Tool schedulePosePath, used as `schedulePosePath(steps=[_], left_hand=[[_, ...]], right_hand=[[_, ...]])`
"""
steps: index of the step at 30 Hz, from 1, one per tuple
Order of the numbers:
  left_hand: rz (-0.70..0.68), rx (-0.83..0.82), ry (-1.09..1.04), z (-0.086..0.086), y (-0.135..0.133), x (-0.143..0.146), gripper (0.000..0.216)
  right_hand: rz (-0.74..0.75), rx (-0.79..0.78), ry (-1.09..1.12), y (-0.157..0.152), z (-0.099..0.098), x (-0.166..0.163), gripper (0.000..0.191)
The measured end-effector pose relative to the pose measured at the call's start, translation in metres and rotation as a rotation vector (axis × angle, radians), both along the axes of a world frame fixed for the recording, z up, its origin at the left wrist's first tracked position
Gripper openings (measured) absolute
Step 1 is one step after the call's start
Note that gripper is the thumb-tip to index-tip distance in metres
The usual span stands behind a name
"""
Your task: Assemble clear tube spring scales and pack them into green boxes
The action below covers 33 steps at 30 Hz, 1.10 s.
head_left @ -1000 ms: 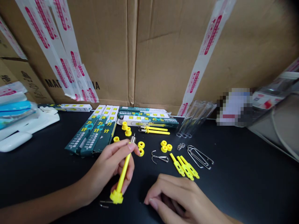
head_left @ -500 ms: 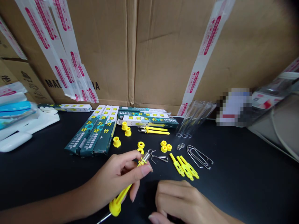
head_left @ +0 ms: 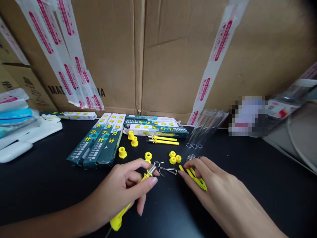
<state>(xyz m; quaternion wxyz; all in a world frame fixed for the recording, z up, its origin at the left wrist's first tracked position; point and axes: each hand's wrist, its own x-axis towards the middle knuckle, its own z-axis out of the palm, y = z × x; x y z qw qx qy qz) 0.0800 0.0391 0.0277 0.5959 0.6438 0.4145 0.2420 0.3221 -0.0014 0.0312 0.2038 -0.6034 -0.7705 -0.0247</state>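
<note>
My left hand (head_left: 128,185) is closed round the yellow rod of a spring scale core (head_left: 117,216). The core tilts, its metal spring (head_left: 151,170) and wire ring pointing up past my fingertips; its lower end is near the bottom edge of the view. My right hand (head_left: 213,188) reaches over several flat yellow slotted strips (head_left: 200,183), with thumb and forefinger apart on either side of them and partly hiding them. Whether it touches them I cannot tell. Between my hands lies a bent wire hook (head_left: 169,170). Small coil springs (head_left: 190,157) lie just beyond my right fingers.
Yellow flanged caps (head_left: 122,152), yellow rings (head_left: 148,155) and small yellow nuts (head_left: 172,160) lie on the black table (head_left: 158,211). Behind are two yellow rods with springs (head_left: 165,142), printed boxes (head_left: 99,142), clear tubes (head_left: 206,129) and a large carton (head_left: 114,59).
My right hand has moved forward from the table's near side to the yellow strips, its fingers now spread over them. My left hand with the core has shifted slightly left.
</note>
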Motion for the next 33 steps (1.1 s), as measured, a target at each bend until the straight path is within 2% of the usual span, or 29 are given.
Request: schedulePosePath(steps=[6, 12, 15, 17, 21, 23, 25, 29, 33], left_hand=[[-0.020, -0.001, -0.047, -0.001, -0.001, -0.001, 0.025], [0.016, -0.087, -0.046, 0.001, -0.001, -0.003, 0.037], [0.019, -0.025, -0.051, 0.003, -0.001, -0.003, 0.033], [0.014, 0.040, -0.040, 0.004, -0.001, -0.003, 0.032], [-0.069, 0.107, 0.045, 0.009, -0.002, -0.004, 0.036], [-0.128, 0.151, 0.093, 0.010, -0.003, -0.005, 0.037], [-0.139, 0.196, 0.098, 0.009, -0.006, -0.006, 0.036], [-0.149, 0.218, 0.054, 0.002, -0.010, -0.009, 0.030], [-0.218, 0.266, 0.028, -0.001, -0.009, -0.010, 0.019]], right_hand=[[-0.010, 0.006, -0.050, 0.000, -0.006, -0.004, 0.026], [0.017, -0.010, 0.106, 0.001, -0.004, -0.007, 0.016], [0.041, -0.047, 0.261, 0.001, -0.001, -0.009, 0.012], [0.072, -0.143, 0.421, 0.000, -0.001, -0.012, 0.013], [0.151, -0.531, 0.954, -0.005, -0.004, -0.023, 0.023], [0.204, -0.665, 1.159, -0.007, -0.006, -0.029, 0.029], [0.233, -0.659, 1.270, -0.008, -0.007, -0.034, 0.029], [0.198, -0.554, 1.354, -0.009, -0.004, -0.036, 0.025], [0.163, -0.666, 1.449, -0.007, -0.003, -0.035, 0.026]])
